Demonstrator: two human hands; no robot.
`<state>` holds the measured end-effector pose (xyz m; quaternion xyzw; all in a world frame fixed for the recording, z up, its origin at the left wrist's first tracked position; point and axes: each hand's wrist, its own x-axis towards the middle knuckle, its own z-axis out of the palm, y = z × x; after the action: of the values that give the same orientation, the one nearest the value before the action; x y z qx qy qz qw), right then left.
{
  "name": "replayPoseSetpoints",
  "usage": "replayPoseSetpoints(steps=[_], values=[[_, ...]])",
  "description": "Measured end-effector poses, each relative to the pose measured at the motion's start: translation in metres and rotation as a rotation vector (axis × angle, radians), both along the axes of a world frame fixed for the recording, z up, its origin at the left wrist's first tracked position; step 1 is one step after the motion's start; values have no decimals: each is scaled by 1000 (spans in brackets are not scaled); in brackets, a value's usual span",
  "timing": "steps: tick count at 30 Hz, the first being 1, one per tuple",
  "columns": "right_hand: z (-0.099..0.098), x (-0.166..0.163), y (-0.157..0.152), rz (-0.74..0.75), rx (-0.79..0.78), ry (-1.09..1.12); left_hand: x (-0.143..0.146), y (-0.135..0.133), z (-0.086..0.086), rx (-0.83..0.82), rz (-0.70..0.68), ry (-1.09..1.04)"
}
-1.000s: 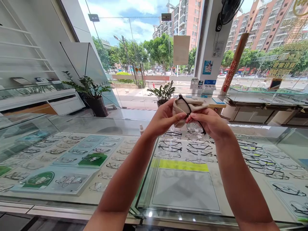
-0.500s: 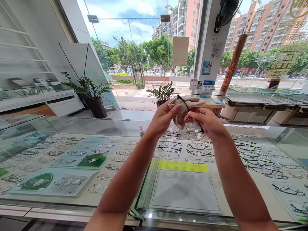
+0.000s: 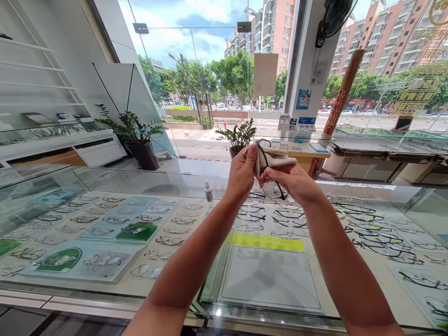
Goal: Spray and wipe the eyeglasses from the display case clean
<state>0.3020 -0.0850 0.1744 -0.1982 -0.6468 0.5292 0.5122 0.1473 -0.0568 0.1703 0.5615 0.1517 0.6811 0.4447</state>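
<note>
Thin black-rimmed glasses (image 3: 273, 189) half wrapped in a beige cloth (image 3: 276, 157), held at centre frame above the glass counter (image 3: 157, 179).
The glasses look light, slender and fragile, with lenses that smear easily, so the rim or temple is the safer hold; the cloth is soft and limp. The left hand (image 3: 243, 170) pinches the cloth over the upper frame, and the right hand (image 3: 294, 182) pinches the rim beside the bare lens. A small bottle (image 3: 208, 192) stands on the counter, left of the hands.

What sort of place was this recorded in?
Most likely an optician's shop: the glass display counter holds rows of spectacle frames, and the left hand and right hand hold black-framed glasses in a beige cloth.
</note>
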Motion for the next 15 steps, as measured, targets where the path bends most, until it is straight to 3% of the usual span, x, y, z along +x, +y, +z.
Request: replayPoseSetpoints(steps=[7,10,15], values=[[12,10,-3,-89,-41,148,-17,5,8,-78,-96,1],[15,15,-2,-178,-9,282,-18,0,10,-90,-129,98],[11,11,4,-253,50,321,-16,-13,11,-33,-234,294]])
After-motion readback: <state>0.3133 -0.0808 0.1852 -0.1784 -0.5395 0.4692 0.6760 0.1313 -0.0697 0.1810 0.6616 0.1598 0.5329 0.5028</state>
